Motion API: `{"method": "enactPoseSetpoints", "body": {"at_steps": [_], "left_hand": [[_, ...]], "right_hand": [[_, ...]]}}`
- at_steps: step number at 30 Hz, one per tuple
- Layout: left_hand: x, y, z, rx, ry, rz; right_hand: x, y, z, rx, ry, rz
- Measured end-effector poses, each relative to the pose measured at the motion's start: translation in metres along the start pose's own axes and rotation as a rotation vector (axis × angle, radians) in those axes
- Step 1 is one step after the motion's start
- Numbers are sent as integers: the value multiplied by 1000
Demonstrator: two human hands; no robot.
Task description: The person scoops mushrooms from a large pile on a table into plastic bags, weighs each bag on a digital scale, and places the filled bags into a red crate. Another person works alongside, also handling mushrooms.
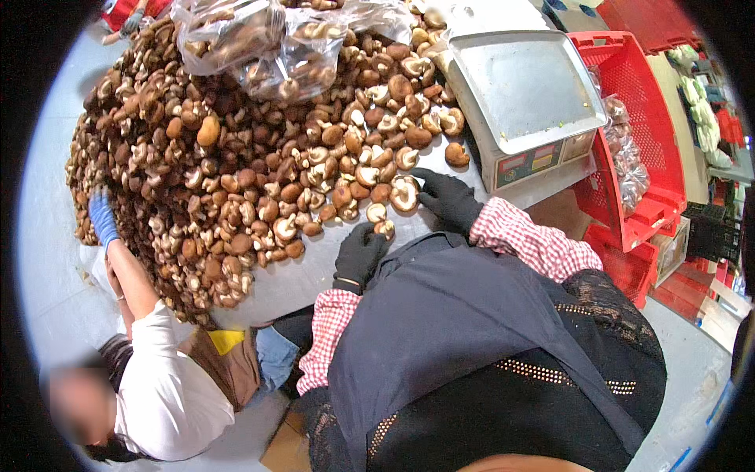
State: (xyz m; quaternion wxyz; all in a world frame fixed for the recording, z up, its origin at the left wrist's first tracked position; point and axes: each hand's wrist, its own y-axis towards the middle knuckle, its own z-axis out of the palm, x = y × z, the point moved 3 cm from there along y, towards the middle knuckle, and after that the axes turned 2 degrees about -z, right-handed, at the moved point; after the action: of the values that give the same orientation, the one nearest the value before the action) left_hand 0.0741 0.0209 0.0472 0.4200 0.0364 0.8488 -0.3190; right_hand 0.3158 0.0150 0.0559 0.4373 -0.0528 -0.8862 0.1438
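Observation:
My left hand [360, 253], in a black glove, is at the near edge of the metal table [277, 289]. Its fingertips are closed on a small shiitake mushroom [385, 229]. Farther right, my right hand [446, 199], gloved in black too, has its fingers apart beside a large shiitake with its gills up [404, 193]. Its fingertips are at that mushroom's rim, and I see no grip on it. Between my hands lies another small upturned mushroom [376, 212]. A big heap of shiitake mushrooms [236, 183] spreads away to the left.
A weighing scale with a metal pan [525, 88] stands right of the heap. Clear plastic bags [265, 47] lie on top of the mushrooms. Red crates [649, 141], one holding bagged mushrooms [625, 159], are at the right. At left, a co-worker's blue-gloved hand [103, 218] touches the heap.

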Motion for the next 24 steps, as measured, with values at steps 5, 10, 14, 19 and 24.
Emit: {"method": "enactPoseSetpoints", "body": {"at_steps": [5,10,14,19,24], "left_hand": [[10,-3,-3,61,-11,20],[3,-9,-18,271,-39,8],[-17,-1,-69,-88,74,52],[-35,64,-130,-919,586,201],[-21,82,-132,-779,393,156]], "right_hand": [[-11,-12,-37,-526,-309,-220],[-21,9,-12,-69,162,56],[22,21,-9,154,-276,-274],[56,46,-37,432,-453,-226],[78,78,-49,167,-428,-394]]}}
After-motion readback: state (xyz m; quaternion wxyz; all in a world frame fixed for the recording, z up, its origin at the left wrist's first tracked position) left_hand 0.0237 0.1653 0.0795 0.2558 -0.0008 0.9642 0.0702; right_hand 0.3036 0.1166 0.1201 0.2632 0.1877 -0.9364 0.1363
